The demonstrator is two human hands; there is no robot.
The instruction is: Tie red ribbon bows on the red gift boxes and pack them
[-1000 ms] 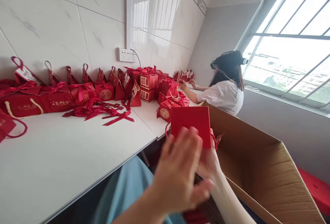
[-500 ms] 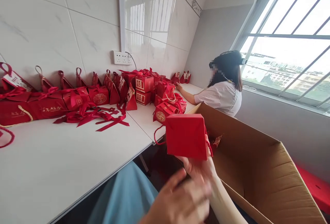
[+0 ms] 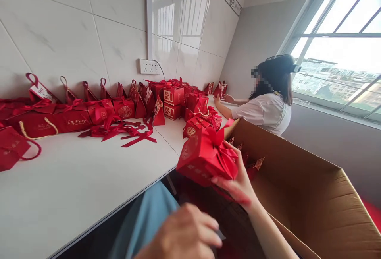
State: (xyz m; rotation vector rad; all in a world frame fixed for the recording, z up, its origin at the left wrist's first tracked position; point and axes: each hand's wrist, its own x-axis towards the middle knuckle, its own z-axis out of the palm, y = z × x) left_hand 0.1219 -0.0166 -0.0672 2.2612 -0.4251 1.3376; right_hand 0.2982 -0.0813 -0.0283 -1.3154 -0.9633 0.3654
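A red gift box with a ribbon bow is held tilted in my right hand, over the gap between the table edge and a cardboard carton. Its fingers grip the ribboned end, and a red cord hangs beneath. My left hand is lower and nearer to me, apart from the box. Motion blurs it; its fingers are loosely bent and spread, with nothing visible in them.
The open cardboard carton at the right has several red boxes inside. On the white table stand rows of red gift boxes and loose red ribbons. Another person reaches over the table's far end.
My right hand has turned the box, so its bow and printed sides show instead of its plain bottom. My left hand has moved down and left. The view has shifted slightly left.
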